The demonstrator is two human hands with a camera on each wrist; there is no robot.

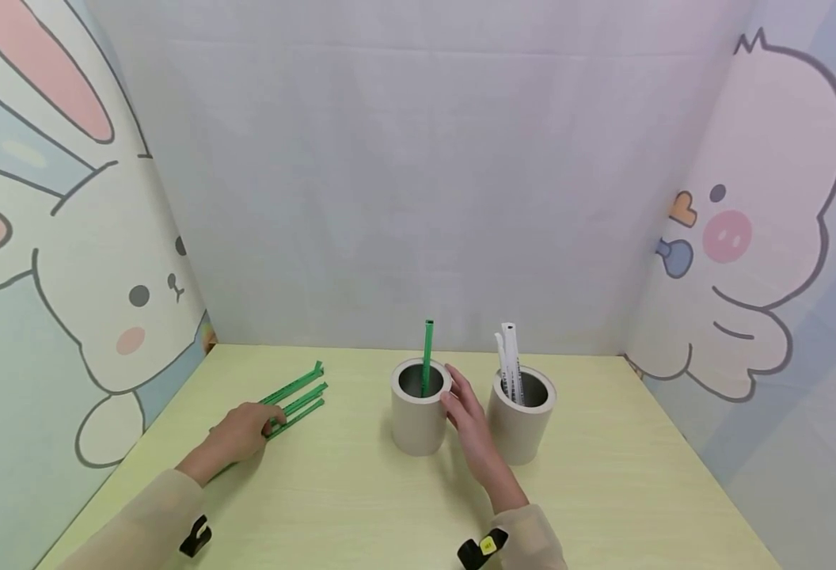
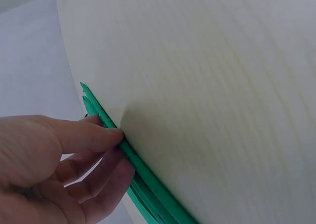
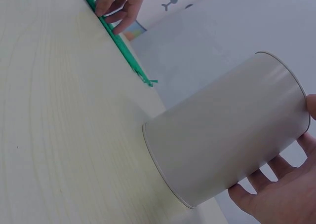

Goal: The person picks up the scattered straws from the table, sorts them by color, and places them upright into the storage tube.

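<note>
Several slim green wrapped straws (image 1: 294, 385) lie side by side, slanting, on the left of the table. My left hand (image 1: 245, 431) is over them, and its thumb and fingertips pinch a green straw (image 2: 153, 182) in the left wrist view. A light grey cylindrical cup (image 1: 419, 423) stands upright near the middle, with one green straw (image 1: 427, 356) leaning inside. My right hand (image 1: 473, 431) holds this cup from its right side, thumb by the rim and fingers along the wall. In the right wrist view the cup (image 3: 227, 130) hides part of the table.
A second grey cup (image 1: 521, 431) with several white wrapped straws (image 1: 511, 364) stands just right of my right hand. The pale wooden table (image 1: 361, 514) ends at a plain back curtain (image 1: 418, 198). Cartoon-printed side panels (image 1: 104, 317) flank it on left and right.
</note>
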